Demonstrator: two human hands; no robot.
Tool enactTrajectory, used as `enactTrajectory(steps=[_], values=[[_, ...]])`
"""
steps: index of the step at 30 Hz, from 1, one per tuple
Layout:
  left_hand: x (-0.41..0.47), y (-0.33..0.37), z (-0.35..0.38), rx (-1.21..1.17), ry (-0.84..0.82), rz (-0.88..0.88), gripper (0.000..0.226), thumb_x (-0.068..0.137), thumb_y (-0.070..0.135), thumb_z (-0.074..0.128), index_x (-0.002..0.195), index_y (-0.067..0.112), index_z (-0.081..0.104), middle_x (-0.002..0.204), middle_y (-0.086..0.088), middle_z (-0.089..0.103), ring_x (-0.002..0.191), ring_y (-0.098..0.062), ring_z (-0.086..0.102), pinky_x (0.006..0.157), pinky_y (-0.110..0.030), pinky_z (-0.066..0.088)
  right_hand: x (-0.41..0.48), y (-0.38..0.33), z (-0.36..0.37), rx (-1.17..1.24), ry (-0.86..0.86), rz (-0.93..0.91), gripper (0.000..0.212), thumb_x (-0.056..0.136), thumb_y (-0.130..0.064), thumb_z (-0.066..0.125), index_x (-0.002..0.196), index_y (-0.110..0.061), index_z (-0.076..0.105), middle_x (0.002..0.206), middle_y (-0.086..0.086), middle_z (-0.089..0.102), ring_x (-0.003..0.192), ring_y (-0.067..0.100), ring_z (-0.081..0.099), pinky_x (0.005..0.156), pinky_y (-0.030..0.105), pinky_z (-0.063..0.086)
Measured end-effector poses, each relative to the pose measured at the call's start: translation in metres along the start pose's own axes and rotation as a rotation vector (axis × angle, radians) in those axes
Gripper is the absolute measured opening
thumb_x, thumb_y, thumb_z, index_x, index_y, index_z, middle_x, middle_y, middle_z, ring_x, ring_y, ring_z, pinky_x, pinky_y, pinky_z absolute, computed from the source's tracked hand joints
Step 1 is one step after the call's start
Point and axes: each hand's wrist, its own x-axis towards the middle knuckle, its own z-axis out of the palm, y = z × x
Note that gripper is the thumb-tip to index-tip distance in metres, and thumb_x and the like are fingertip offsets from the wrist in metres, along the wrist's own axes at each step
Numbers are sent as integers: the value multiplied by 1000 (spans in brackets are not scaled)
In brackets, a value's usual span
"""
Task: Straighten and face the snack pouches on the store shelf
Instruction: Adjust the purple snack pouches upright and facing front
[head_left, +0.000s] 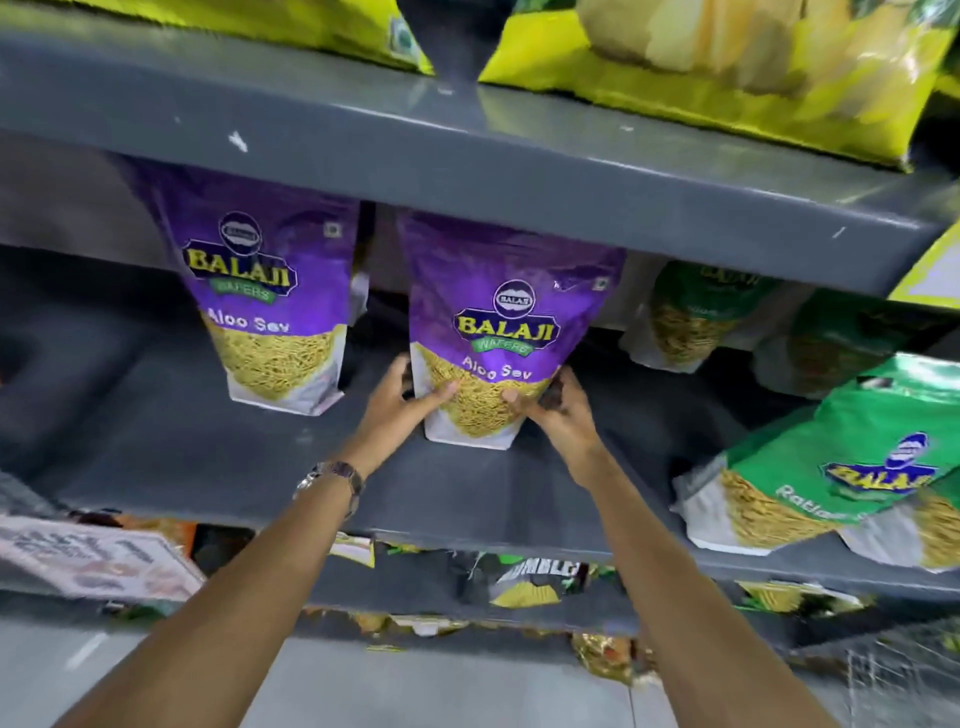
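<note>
**Both hands on a purple Balaji Aloo Sev pouch**

While the grey middle shelf carries the stock, a purple Aloo Sev pouch stands upright near its centre, front face out. Its label reads "BALAJI" in yellow, "WAFERS" on a green band below, then "Aloo Sev" in white above a window of yellow sev. The left hand clamps the pouch's lower left edge, thumb lying across the front window. The right hand clamps the lower right edge in the same way, thumb on the front. A wristwatch sits on the left wrist.

Well to the left stands a second purple Aloo Sev pouch, upright, with the same "BALAJI WAFERS" and "Aloo Sev" writing, apart from the held one. To the right, a green Balaji pouch lies tilted near the shelf's front edge; its name begins "Ratla", the rest cut off. Further green pouches sit behind it, their writing too blurred to read. On the upper shelf rest yellow snack bags. Below, a dark packet shows letters "UMBLE".
</note>
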Motion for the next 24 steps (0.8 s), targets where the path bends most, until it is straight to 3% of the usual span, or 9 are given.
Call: enactTrajectory(steps=[4, 8, 11, 14, 18, 24], values=[[-16, 3, -2, 34, 13, 0, 34, 72, 38, 77, 100, 39, 56, 104, 17, 68, 94, 10, 63, 71, -4, 45, -18, 1, -5, -7, -12, -12, 46, 75, 2, 73, 114, -12, 52, 107, 5, 67, 88, 1, 67, 75, 16, 53], [-37, 4, -1, 27, 23, -11, 34, 73, 33, 77, 99, 39, 55, 102, 19, 67, 95, 7, 62, 68, -3, 45, -38, 5, -6, 1, -16, 13, 58, 69, -14, 80, 120, -12, 52, 117, 9, 67, 106, 18, 65, 90, 37, 54], [-53, 5, 0, 22, 25, -23, 51, 62, 52, 78, 105, 36, 56, 108, 12, 69, 101, 0, 62, 80, -12, 48, -52, 4, -8, -27, -24, 39, 75, 59, -37, 86, 122, -17, 51, 121, 6, 67, 111, 21, 64, 95, 47, 52], [-64, 6, 0, 27, 10, -27, 64, 58, 59, 74, 113, 32, 54, 115, 6, 67, 107, -7, 61, 89, -24, 49, -64, 4, -9, -36, -18, 52, 79, 56, -41, 86, 122, -17, 51, 121, 6, 67, 111, 22, 64, 95, 51, 51], [-74, 4, -1, 26, -2, -26, 55, 69, 46, 76, 116, 30, 54, 116, 5, 67, 109, -9, 61, 86, -19, 49, -76, 7, -8, -60, -10, 44, 68, 62, -33, 83, 120, -17, 51, 118, 5, 68, 108, 19, 65, 93, 47, 54], [-87, 7, 0, 11, -1, -32, 50, 64, 49, 75, 108, 37, 54, 109, 10, 68, 100, 1, 63, 74, -9, 50, -86, 8, -9, -96, -1, 22, 56, 72, -19, 79, 120, -15, 50, 112, 1, 69, 102, 12, 67, 84, 29, 57]])
